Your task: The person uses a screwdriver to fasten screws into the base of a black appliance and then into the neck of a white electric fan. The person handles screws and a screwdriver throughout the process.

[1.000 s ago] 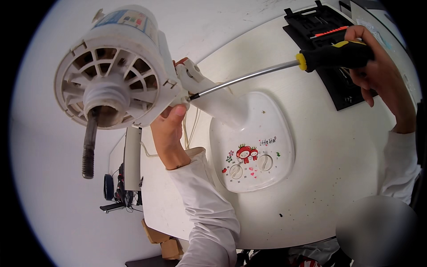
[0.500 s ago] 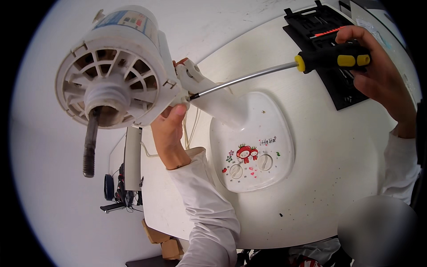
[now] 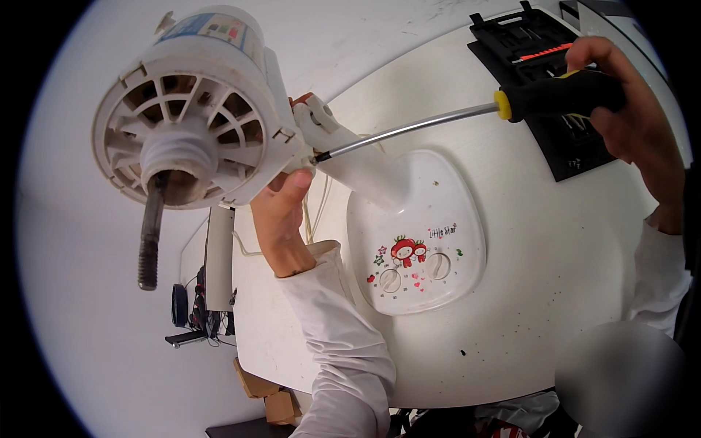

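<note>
A white fan's motor housing [image 3: 219, 66] is at the upper left, its slotted front and threaded metal shaft facing me, the shaft hanging down. My left hand [image 3: 281, 223] grips the housing's underside from below, thumb beside the joint; its other fingers are mostly hidden. In my right hand [image 3: 639, 128] is a screwdriver [image 3: 423, 126] with a long metal shank and a black and yellow handle. The screwdriver's dark tip touches the joint just above my left thumb; the screw itself is too small to make out. The fan's white neck runs down to its base [image 3: 416, 212], which carries two dials and red cartoon figures.
Behind the screwdriver lies an opened black tool case [image 3: 555, 157] with small tools and an orange-red strip. A pale cord [image 3: 315, 212] runs behind my left wrist. Dark specks dot the white table [image 3: 511, 292]. Cardboard boxes [image 3: 280, 407] stand below the table's left edge.
The screwdriver handle has turned, so its yellow patches show differently. My right hand has shifted slightly right. The tip stays at the joint, and my left hand keeps its grip.
</note>
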### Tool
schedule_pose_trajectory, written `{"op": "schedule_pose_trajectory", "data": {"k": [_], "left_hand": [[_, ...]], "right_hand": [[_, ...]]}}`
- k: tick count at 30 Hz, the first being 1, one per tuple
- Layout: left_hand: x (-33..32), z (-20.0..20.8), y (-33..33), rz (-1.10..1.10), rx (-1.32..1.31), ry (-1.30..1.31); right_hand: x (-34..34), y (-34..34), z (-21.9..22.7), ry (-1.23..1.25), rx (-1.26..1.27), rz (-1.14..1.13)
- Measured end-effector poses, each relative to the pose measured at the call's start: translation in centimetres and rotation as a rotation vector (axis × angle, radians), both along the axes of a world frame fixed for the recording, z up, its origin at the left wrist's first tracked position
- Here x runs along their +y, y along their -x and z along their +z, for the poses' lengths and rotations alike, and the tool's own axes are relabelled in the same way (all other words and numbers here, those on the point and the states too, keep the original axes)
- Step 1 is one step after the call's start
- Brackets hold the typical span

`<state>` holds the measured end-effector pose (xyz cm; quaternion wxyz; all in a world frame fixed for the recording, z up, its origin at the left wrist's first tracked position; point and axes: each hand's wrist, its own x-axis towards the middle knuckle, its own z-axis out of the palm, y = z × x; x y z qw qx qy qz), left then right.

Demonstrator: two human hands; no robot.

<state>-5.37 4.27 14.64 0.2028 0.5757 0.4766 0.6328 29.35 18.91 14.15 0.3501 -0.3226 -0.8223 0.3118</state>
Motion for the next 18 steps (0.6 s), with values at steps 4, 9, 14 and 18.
{"op": "schedule_pose_trajectory", "data": {"k": [4, 9, 14, 18], "left_hand": [[-0.2, 0.0, 0.0, 0.005, 0.005, 0.005], [-0.3, 0.1, -0.1, 0.016, 0.000, 0.029], [-0.2, 0.3, -0.6, 0.043, 0.107, 0.027], [-0.3, 0.1, -0.4, 0.055, 0.104, 0.017]], "right_hand": [[1.5, -0.7, -0.8, 0.131, -0.032, 0.024], [0.8, -0.2, -0.2, 0.054, 0.033, 0.037], [0.9, -0.8, 0.0, 0.040, 0.020, 0.052], [0.9, -0.7, 0.1, 0.055, -0.007, 0.051]]}}
